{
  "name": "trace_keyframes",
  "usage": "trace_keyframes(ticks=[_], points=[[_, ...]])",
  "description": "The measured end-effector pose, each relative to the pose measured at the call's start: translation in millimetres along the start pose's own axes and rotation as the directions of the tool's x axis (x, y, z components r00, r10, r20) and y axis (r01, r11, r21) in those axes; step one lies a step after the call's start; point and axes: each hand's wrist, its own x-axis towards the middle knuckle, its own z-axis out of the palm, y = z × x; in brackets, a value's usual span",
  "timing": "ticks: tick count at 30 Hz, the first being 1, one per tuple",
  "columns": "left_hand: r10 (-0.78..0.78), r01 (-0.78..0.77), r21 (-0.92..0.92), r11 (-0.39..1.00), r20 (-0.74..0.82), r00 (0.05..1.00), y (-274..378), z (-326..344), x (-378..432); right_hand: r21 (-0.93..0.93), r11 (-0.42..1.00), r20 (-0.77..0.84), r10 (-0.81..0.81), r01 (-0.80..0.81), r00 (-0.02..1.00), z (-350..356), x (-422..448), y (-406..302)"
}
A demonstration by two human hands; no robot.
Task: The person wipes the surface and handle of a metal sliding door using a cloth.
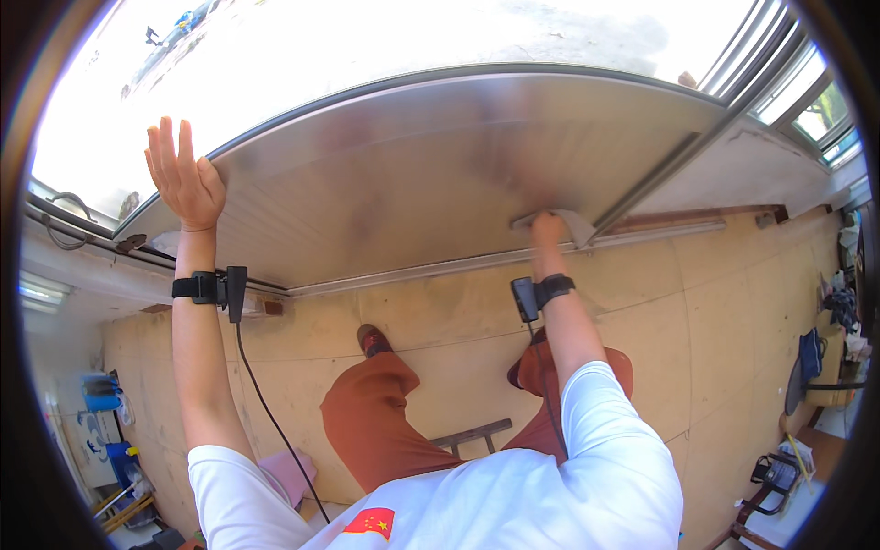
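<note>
A wide, shiny metal door panel (412,185) spans the view before me, reflecting blurred shapes. My left hand (182,179) rests against its left edge, fingers extended and spread, holding nothing. Low on the panel's right part, my right hand (546,230) presses a pale cloth (576,225) to the surface; the hand is slightly blurred. The fingers are closed on the cloth. Each wrist carries a black strap with a small device and a cable.
A metal floor track (412,273) runs along the panel's foot. Tan tiles (639,330) cover the floor. Between my legs is a dark wooden stool (474,433). Left lie blue items (102,393); right, a box with a blue cloth (811,354). A pink cloth (292,474) lies lower left.
</note>
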Motion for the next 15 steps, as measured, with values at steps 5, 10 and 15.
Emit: trace_keyframes(ticks=[5,10,15], points=[[0.004,-0.005,-0.022,1.0,-0.034,0.999,7,6,4,-0.119,0.988,0.181,0.122,-0.102,0.976,54,-68,19],[0.031,-0.031,-0.006,1.0,-0.012,0.999,9,5,4,0.257,0.803,0.441,0.398,-0.538,0.805,91,-142,-4],[0.044,-0.045,-0.03,0.999,-0.03,0.999,15,15,7,0.094,0.968,0.722,0.096,-0.234,0.686,55,-102,18]])
